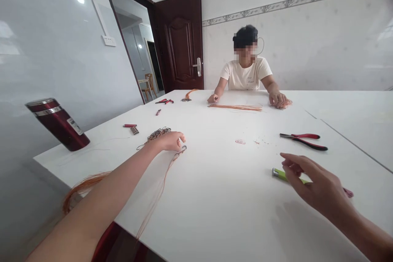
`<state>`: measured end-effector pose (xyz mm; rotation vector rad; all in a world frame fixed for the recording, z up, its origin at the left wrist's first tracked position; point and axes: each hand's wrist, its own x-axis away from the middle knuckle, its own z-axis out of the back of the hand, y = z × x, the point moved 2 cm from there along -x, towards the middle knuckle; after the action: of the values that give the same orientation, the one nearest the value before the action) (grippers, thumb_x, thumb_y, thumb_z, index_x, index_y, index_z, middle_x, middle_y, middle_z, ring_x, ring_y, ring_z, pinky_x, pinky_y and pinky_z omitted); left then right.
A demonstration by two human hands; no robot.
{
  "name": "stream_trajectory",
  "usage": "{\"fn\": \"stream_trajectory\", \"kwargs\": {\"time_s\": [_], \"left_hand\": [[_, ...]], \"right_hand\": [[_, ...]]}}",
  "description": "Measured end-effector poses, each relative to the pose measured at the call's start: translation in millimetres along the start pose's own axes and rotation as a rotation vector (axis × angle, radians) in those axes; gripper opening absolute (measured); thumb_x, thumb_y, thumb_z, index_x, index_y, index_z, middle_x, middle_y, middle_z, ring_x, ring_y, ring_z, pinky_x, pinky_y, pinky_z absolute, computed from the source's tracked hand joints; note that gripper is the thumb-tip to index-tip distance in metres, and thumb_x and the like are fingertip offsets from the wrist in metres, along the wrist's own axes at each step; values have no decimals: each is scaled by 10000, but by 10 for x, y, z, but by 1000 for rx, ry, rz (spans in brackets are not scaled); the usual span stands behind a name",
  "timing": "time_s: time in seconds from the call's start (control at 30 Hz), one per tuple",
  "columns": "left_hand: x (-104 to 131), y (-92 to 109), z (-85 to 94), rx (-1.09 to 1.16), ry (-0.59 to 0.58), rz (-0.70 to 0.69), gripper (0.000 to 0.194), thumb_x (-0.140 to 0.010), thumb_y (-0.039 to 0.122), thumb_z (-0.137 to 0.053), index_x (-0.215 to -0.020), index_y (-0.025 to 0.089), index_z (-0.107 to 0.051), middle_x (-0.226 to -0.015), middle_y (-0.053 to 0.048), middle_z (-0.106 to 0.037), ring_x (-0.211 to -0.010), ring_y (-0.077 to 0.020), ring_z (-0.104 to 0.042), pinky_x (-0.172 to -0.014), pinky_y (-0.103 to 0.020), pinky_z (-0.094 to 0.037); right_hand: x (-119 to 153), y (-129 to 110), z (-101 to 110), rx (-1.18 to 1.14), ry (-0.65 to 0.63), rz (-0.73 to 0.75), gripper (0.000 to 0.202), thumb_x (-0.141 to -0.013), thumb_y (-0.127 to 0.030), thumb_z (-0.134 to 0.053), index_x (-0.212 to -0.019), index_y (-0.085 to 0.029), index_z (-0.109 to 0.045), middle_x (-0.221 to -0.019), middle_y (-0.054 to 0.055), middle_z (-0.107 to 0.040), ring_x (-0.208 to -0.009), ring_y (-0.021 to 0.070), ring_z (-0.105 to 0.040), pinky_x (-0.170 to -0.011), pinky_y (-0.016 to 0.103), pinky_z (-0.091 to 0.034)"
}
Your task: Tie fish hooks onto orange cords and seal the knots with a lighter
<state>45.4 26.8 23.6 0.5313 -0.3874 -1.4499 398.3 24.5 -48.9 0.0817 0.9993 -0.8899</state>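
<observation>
My left hand (172, 141) is over the table with its fingers bent and a gap between thumb and fingertips; I see nothing held in it. Right beside its fingertips lies a small metal clasp (184, 147), tied to thin orange cords (162, 182) that trail toward the table's near edge. Behind my left wrist is a pile of metal clasps (159, 132), partly covered by the hand. On the right, my right hand (313, 176) hovers with thumb and index finger apart. Under it, a green lighter (278, 174) is partly hidden. A pink object (348, 192) pokes out behind that hand.
Red-handled pliers (303, 139) lie at the right. A dark red tumbler (58, 125) stands at the left, near an orange cord bundle (82, 186). Across the white table (215, 204), a person (247, 73) has hands by more orange cords (235, 107).
</observation>
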Motion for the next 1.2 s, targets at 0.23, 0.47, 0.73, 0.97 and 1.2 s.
{"fn": "stream_trajectory", "kwargs": {"time_s": [0.23, 0.47, 0.73, 0.97, 1.2], "left_hand": [[-55, -202, -161, -123, -59, 56, 196, -687, 199, -581, -880, 169, -559, -649, 30, -588, -648, -138, -563, -601, -240, -407], [-145, -296, -55, -98, 33, 36, 498, -525, 68, -512, -997, 224, -494, -503, 82, -488, -535, -124, -485, -546, -218, -320], [-74, 582, -324, 343, -1, -173, 468, -727, 224, -468, -1167, 237, -309, -837, 10, -538, -760, -112, -566, -640, -218, -408], [229, 1422, -1270, 1155, -515, -181, 470, -731, 195, -566, -1151, 259, -367, -787, 12, -514, -753, -104, -550, -687, -239, -392], [206, 1380, -1459, 1262, -591, -100, 536, -718, 205, -610, -1183, 252, -347, -801, -5, -553, -737, -112, -532, -750, -295, -362]], "right_hand": [[-37, -44, 27, -10, -62, -7, 201, -819, -246, -409, -950, -188, -550, -740, 31, -568, -576, 98, -544, -473, 191, -457], [-22, 15, 6, -80, -108, -38, 205, -817, -248, -415, -970, -194, -541, -751, 30, -551, -571, 95, -525, -477, 195, -459], [-55, -49, -81, -348, -245, -236, 210, -805, -288, -432, -946, -188, -550, -791, 56, -581, -677, 148, -554, -562, 262, -469], [-146, -204, -4, -895, -258, -557, 327, -766, -254, -470, -1086, -195, -511, -846, 37, -570, -709, 125, -519, -647, 284, -450], [-171, -197, 1, -1008, -286, -674, 279, -749, -276, -520, -1010, -183, -555, -834, 35, -579, -739, 135, -518, -648, 273, -420]]}}
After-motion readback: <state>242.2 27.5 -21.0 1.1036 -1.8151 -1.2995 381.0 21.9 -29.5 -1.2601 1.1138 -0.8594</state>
